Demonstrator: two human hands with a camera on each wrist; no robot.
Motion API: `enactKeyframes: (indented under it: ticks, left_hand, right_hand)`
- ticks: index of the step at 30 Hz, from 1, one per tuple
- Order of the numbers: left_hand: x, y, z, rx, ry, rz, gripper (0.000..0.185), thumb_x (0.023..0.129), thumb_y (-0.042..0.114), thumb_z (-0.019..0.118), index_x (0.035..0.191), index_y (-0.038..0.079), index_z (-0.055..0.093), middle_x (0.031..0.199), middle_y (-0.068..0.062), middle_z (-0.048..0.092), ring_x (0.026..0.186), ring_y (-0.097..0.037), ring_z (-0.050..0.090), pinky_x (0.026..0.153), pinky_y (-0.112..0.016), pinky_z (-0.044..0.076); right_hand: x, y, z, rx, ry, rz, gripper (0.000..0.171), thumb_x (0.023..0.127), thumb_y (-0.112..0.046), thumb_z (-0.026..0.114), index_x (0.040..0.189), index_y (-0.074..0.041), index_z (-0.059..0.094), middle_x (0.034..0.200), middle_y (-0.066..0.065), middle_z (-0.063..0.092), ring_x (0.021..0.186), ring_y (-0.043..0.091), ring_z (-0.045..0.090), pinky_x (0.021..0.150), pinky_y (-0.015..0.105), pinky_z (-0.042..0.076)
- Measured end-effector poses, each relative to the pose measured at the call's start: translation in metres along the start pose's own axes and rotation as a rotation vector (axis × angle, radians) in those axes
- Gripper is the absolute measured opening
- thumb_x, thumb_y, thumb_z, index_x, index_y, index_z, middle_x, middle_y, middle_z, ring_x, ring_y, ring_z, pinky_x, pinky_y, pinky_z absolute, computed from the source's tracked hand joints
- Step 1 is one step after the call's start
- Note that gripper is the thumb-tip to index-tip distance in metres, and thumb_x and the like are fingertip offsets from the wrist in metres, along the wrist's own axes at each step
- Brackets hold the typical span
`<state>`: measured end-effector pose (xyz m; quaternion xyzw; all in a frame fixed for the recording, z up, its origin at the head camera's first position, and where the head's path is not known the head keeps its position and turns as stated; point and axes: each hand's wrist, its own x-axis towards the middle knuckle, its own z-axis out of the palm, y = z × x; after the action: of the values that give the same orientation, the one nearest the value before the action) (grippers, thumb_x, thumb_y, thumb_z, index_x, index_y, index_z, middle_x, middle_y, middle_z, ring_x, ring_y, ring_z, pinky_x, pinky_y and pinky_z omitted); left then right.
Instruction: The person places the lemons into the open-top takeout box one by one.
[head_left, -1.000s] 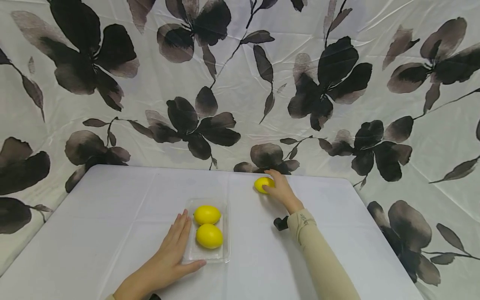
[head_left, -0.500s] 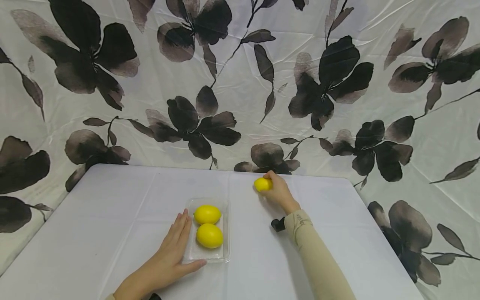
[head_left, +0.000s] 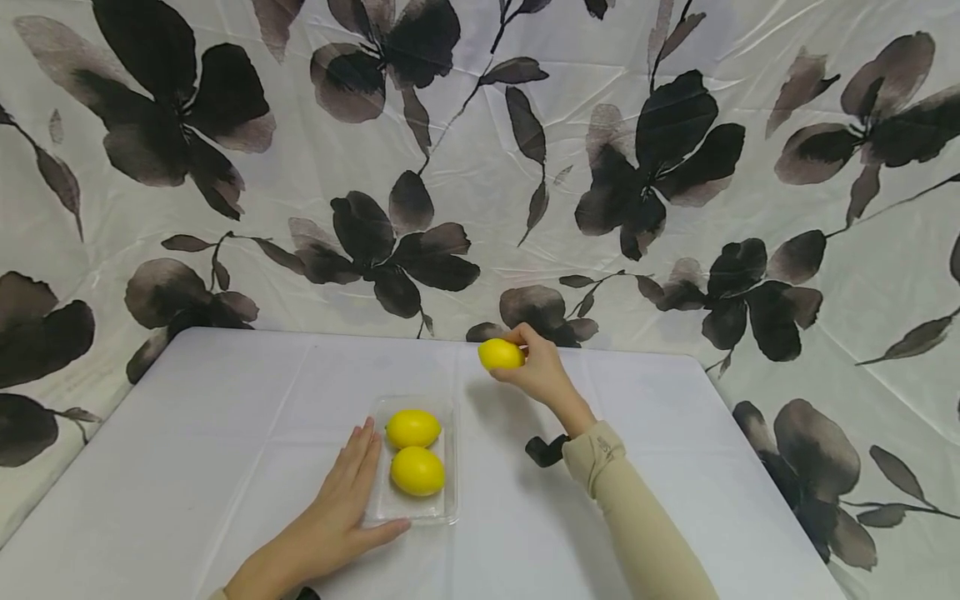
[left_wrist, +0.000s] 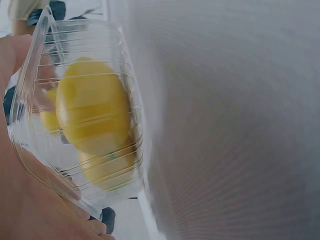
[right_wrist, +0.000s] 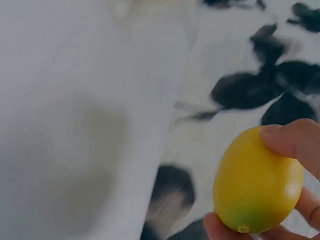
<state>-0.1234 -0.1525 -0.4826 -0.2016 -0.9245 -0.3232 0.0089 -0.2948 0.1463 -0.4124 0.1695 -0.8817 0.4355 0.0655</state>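
My right hand [head_left: 538, 369] grips a yellow lemon [head_left: 501, 354] between thumb and fingers, raised above the far side of the table, its shadow on the cloth below. The right wrist view shows this lemon [right_wrist: 257, 182] close up, its greenish tip facing the camera. Two more lemons [head_left: 417, 472] lie one in front of the other in a clear plastic tray [head_left: 452, 508]. Along the tray's left side rests my left hand [head_left: 341, 504], fingers straight and thumb spread at the near corner. The left wrist view looks through the ribbed wall of the tray [left_wrist: 82, 30] at the lemons.
A white cloth covers the table [head_left: 187, 442], whose far edge meets a hanging floral curtain [head_left: 525, 167]. Black wrist cameras stick out by both wrists, the right one [head_left: 546, 451] low over the cloth.
The right hand has closed around the third lemon, lifted it off the table and carried it a little to the left. The left hand and the tray have stayed in place.
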Motion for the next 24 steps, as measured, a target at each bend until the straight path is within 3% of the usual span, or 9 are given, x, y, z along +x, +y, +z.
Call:
enactKeyframes:
  ticks: [9,16,24]
  left_hand:
    - [0.0,-0.001,0.0,-0.016,-0.011,-0.014,0.114,0.085,0.06,0.069,0.157,-0.002,0.005,0.166,-0.011,-0.011,0.151,-0.035,-0.008,0.115,-0.064,0.008]
    - [0.0,-0.002,0.0,0.002,-0.004,-0.002,0.114,0.085,0.06,0.069,0.157,-0.002,0.006,0.166,-0.012,-0.01,0.151,-0.035,-0.007,0.115,-0.064,0.008]
    - [0.0,-0.002,0.0,-0.004,-0.003,0.006,0.114,0.085,0.063,0.067,0.157,-0.002,0.006,0.166,-0.013,-0.009,0.151,-0.036,-0.007,0.116,-0.063,0.008]
  right_hand:
    - [-0.02,-0.043,0.013,0.046,-0.047,-0.036,0.046,0.075,-0.013,0.085,0.113,-0.009,0.06,0.112,0.005,0.065,0.097,0.027,0.06,0.084,0.037,0.053]
    - [-0.038,-0.06,0.025,0.018,-0.046,-0.058,0.046,0.075,-0.02,0.086,0.112,-0.011,0.06,0.107,0.004,0.066,0.092,0.023,0.061,0.079,0.033,0.054]
    - [-0.06,-0.068,0.046,-0.078,-0.066,-0.095,0.049,0.078,-0.028,0.082,0.121,-0.015,0.064,0.109,0.002,0.067,0.087,0.016,0.06,0.076,0.03,0.053]
